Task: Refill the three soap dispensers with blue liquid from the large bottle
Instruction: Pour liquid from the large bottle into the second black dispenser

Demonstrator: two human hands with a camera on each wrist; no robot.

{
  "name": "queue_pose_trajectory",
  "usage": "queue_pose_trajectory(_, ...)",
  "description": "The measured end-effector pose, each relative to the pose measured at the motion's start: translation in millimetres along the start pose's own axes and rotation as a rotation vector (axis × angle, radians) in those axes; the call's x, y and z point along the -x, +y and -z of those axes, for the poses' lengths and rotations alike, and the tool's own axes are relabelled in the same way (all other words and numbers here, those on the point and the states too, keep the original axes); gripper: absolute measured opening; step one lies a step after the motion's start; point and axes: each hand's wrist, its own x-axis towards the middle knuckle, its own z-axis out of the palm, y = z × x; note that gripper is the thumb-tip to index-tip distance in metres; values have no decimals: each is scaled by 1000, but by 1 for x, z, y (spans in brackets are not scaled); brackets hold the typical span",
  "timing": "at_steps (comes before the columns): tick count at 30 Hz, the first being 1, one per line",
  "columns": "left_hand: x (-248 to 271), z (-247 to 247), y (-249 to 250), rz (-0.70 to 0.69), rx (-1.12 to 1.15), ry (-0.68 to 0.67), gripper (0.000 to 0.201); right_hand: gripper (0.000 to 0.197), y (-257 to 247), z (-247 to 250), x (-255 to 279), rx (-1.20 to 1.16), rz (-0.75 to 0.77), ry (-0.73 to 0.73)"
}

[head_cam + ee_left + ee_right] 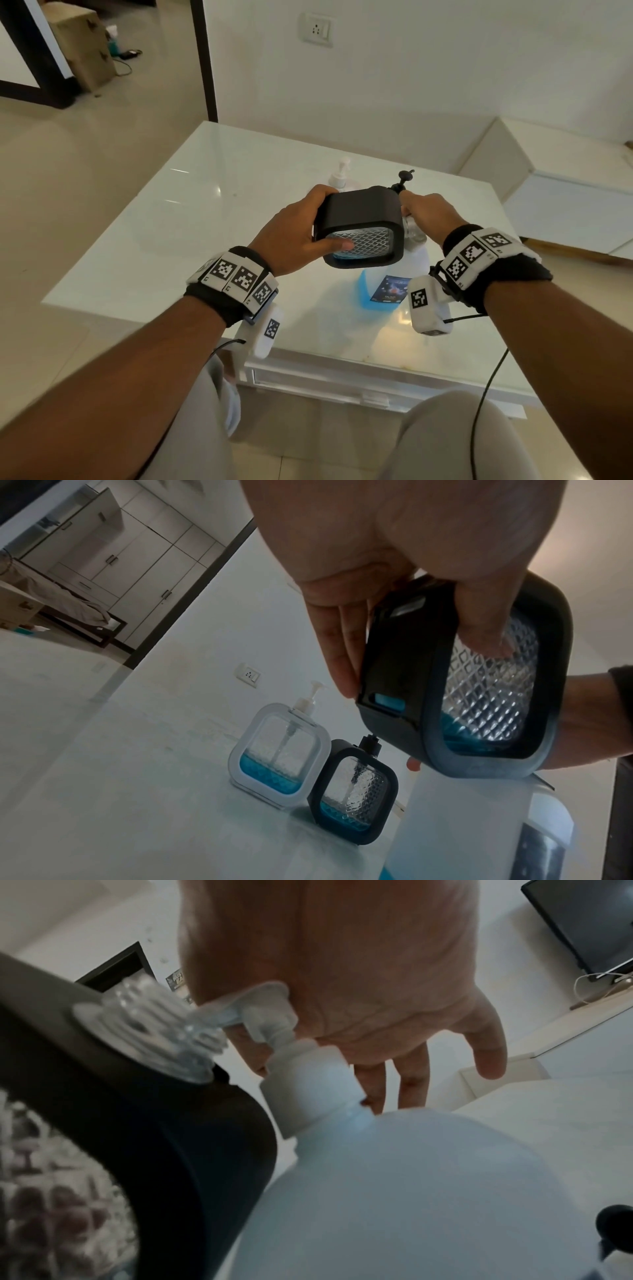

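- Refilling of the first dispenser is in hand, I judge: left hand (291,229) grips the black-framed square dispenser with diamond-patterned clear walls (359,228), tilted, its open clear neck (150,1031) at the spout.
- Right hand (433,214), fingers straight, presses the white pump head (270,1010) of the large translucent bottle of blue liquid (387,284), at six o'clock on the white glass worktop (205,212).
- White-framed dispenser (279,750) and second black dispenser (352,791) wait at twelve o'clock, each low on blue.
- Next, likely: steady pumping, neck kept under spout.
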Motion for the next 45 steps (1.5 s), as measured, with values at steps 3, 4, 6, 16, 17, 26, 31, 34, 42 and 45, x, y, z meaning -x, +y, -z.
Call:
queue_pose_trajectory(3,1,2,-1,1,5,2,71,43,-7,2,0,19,-7,-36)
queue_pose_trajectory(4,1,2,-1,3,4,-1,71,44,-9,3,0,20,-11,-63)
queue_pose_trajectory(6,1,2,-2,4,-4,-2,72,42,-13,7,0,23,-12,-112)
queue_pose_trajectory(16,-1,-1,-5,-3,-20,-6,68,32,-1,2,0,-13,-5,-14)
queue_pose_trajectory(17,-1,-1,-4,-7,-18,-4,67,31,0,2,0,-15,-5,-1)
queue_pose_trajectory(26,1,0,-4,-7,-48,-8,70,33,-7,4,8,-30,-40,-79)
queue_pose_trajectory(31,-2,-1,-5,-4,-58,-3,70,33,-14,11,9,-11,-74,-146)
queue_pose_trajectory(34,-1,0,-7,-4,-61,-2,70,32,-11,4,5,-16,-39,-61)
queue_pose_trajectory(42,-1,-2,-4,-2,-62,-14,72,30,-6,1,9,1,-47,9)
queue_pose_trajectory(45,-2,-2,-6,6,-59,-10,74,32,-8,1,11,10,-39,-6)
